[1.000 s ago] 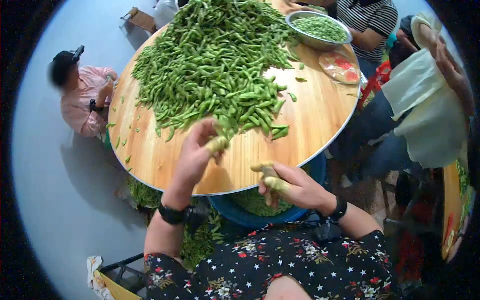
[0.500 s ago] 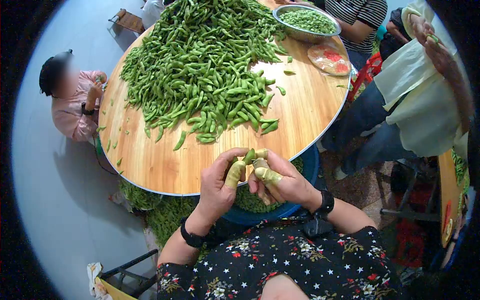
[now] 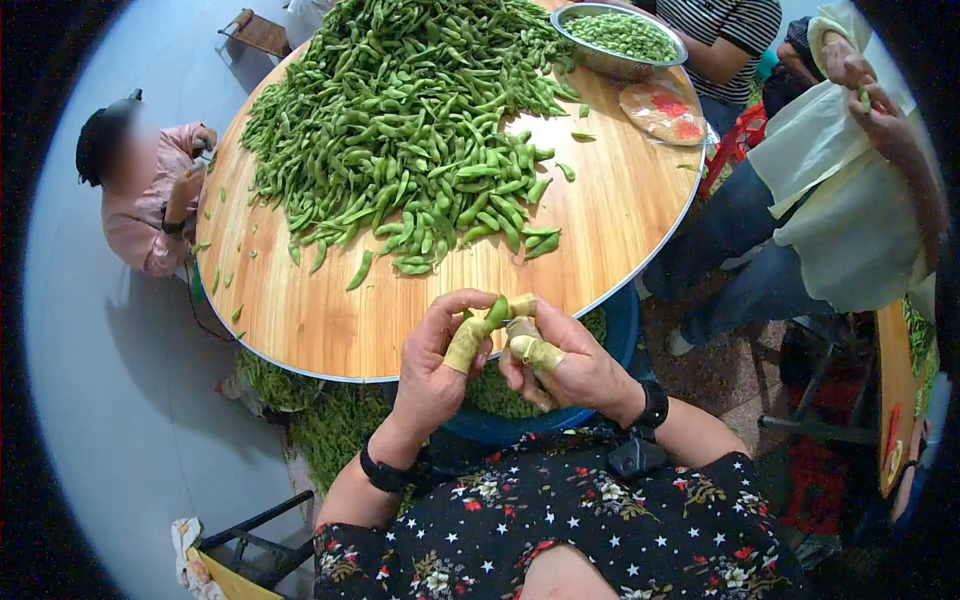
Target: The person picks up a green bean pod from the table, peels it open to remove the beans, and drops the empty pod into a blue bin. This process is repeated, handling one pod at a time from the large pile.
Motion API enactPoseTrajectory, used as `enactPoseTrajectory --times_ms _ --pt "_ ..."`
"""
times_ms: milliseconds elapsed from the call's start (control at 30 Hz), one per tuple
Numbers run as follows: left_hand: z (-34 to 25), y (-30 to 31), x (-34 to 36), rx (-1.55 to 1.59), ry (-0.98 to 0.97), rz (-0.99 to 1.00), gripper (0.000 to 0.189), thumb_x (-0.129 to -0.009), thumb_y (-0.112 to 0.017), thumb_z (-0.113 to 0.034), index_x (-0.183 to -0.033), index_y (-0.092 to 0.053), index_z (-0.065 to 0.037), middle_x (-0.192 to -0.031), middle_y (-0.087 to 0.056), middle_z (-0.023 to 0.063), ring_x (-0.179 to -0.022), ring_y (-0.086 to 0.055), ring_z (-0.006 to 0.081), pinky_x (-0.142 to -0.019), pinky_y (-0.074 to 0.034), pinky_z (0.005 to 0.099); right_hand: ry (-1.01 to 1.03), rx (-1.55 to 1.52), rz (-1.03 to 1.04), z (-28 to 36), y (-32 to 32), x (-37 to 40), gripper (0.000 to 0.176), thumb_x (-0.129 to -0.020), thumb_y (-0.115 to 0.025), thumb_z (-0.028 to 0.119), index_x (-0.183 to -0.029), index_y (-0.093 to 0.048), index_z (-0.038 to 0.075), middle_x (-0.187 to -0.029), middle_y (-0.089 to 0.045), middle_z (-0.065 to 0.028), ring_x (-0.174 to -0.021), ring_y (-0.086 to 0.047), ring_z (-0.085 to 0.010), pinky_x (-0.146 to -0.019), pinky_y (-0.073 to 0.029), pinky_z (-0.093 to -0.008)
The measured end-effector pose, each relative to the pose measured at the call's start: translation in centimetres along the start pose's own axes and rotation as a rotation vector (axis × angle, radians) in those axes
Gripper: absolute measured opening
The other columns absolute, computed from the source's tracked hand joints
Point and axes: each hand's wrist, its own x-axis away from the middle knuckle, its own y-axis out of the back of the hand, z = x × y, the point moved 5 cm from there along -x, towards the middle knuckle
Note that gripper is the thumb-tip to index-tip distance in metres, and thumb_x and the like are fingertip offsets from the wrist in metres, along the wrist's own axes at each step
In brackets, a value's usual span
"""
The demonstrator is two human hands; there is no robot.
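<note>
The left hand (image 3: 433, 375) has swung in from the pile (image 3: 400, 140) beyond the fingers, meeting the right hand (image 3: 592, 378). Left fingers pinch a pod (image 3: 496, 311); right ones sit bunched beside it, grip unclear. Probably light, bruisable; ends grip best imo.

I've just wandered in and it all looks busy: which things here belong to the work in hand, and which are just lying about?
In the work:
- green pod in the left hand
- right hand, close beside it
- pod heap
- table
- blue tub
- probably the metal bowl

Seemingly just about:
- red-patterned round packet
- brown seat
</note>
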Motion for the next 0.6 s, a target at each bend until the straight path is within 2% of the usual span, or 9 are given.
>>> enactPoseTrajectory --times_ms 67,133,200,300,400,467,533,567,600 --pt "0.2 0.0 0.2 -0.008 0.020 0.003 0.025 -0.095 -0.050 -0.009 -0.120 -0.052 -0.005 -0.076 -0.054 -0.0023 -0.062 -0.045 0.0042 -0.054 -0.037 0.0189 -0.005 -0.007 0.005 0.2 -0.2 0.1 0.025 -0.099 -0.042 0.023 -0.117 -0.042 0.006 -0.073 -0.054 -0.0014 -0.049 -0.048 -0.0079 -0.042 -0.038 -0.0221" --pt "-2.1 -1.0 1.3 -0.594 -0.536 -0.034 0.024 -0.094 -0.051 -0.005 -0.117 -0.054 -0.005 -0.075 -0.055 -0.0017 -0.062 -0.046 0.0048 -0.054 -0.038 0.0185 -0.017 -0.018 0.005 0.4 -0.4 0.5 0.023 -0.099 -0.042 0.024 -0.115 -0.042 0.007 -0.072 -0.054 -0.0012 -0.049 -0.047 -0.0075 -0.042 -0.038 -0.0220" --pt "-3.0 -1.6 2.4 -0.635 -0.638 -0.060 0.023 -0.092 -0.052 -0.002 -0.114 -0.056 -0.005 -0.076 -0.056 -0.0013 -0.061 -0.048 0.0063 -0.053 -0.041 0.0190 0.024 0.137 0.082 0.8 -1.0 1.0 0.020 -0.099 -0.041 0.024 -0.111 -0.043 0.008 -0.070 -0.054 -0.0005 -0.049 -0.047 -0.0071 -0.042 -0.037 -0.0216" --pt "0.7 -1.0 2.3 0.375 0.426 -0.099 0.024 -0.093 -0.054 -0.007 -0.117 -0.053 -0.007 -0.075 -0.056 -0.0016 -0.051 -0.041 0.0048 -0.048 -0.036 0.0169 -0.150 -0.178 0.108 -1.4 -0.2 0.2 0.019 -0.099 -0.042 0.024 -0.111 -0.044 0.009 -0.069 -0.056 -0.0033 -0.044 -0.047 -0.0098 -0.038 -0.037 -0.0221" --pt "2.6 -0.6 2.3 0.730 0.457 0.108 0.025 -0.094 -0.055 -0.012 -0.118 -0.052 -0.009 -0.075 -0.055 -0.0023 -0.052 -0.036 0.0027 -0.048 -0.032 0.0147 -0.265 -0.469 0.117 -3.0 0.1 0.1 0.020 -0.099 -0.042 0.024 -0.112 -0.044 0.010 -0.070 -0.059 -0.0071 -0.040 -0.050 -0.0132 -0.035 -0.039 -0.0233" --pt "2.7 -0.1 2.3 0.503 0.460 0.009 0.025 -0.091 -0.060 -0.011 -0.115 -0.053 -0.007 -0.074 -0.056 -0.0001 -0.054 -0.043 0.0047 -0.049 -0.037 0.0185 -0.311 -0.360 0.070 -2.8 0.2 0.1 0.020 -0.099 -0.040 0.024 -0.112 -0.043 0.009 -0.071 -0.059 -0.0076 -0.042 -0.052 -0.0137 -0.036 -0.042 -0.0238" --pt "-0.3 0.2 2.0 -0.560 -0.300 -0.013 0.029 -0.083 -0.067 -0.004 -0.110 -0.056 -0.005 -0.076 -0.059 0.0062 -0.059 -0.055 0.0144 -0.053 -0.046 0.0275 -0.334 -0.308 0.049 -2.5 0.3 0.2 0.020 -0.100 -0.040 0.024 -0.112 -0.043 0.009 -0.071 -0.059 -0.0077 -0.043 -0.053 -0.0143 -0.036 -0.043 -0.0246" --pt "-1.4 -0.2 1.9 -0.803 -0.530 -0.001 0.033 -0.074 -0.068 0.003 -0.104 -0.057 -0.003 -0.082 -0.061 0.0132 -0.069 -0.063 0.0272 -0.060 -0.051 0.0356 -0.356 -0.256 0.029 -2.5 0.3 0.3 0.020 -0.100 -0.039 0.024 -0.111 -0.043 0.008 -0.071 -0.059 -0.0079 -0.043 -0.054 -0.0150 -0.037 -0.043 -0.0253" --pt "-1.5 -0.2 2.0 -0.802 -0.531 -0.002 0.033 -0.074 -0.068 0.003 -0.104 -0.057 -0.003 -0.082 -0.061 0.0132 -0.069 -0.063 0.0272 -0.060 -0.051 0.0356 -0.356 -0.255 0.029 -2.4 0.3 0.3 0.020 -0.100 -0.039 0.024 -0.111 -0.043 0.008 -0.071 -0.059 -0.0079 -0.043 -0.054 -0.0150 -0.037 -0.043 -0.0253"
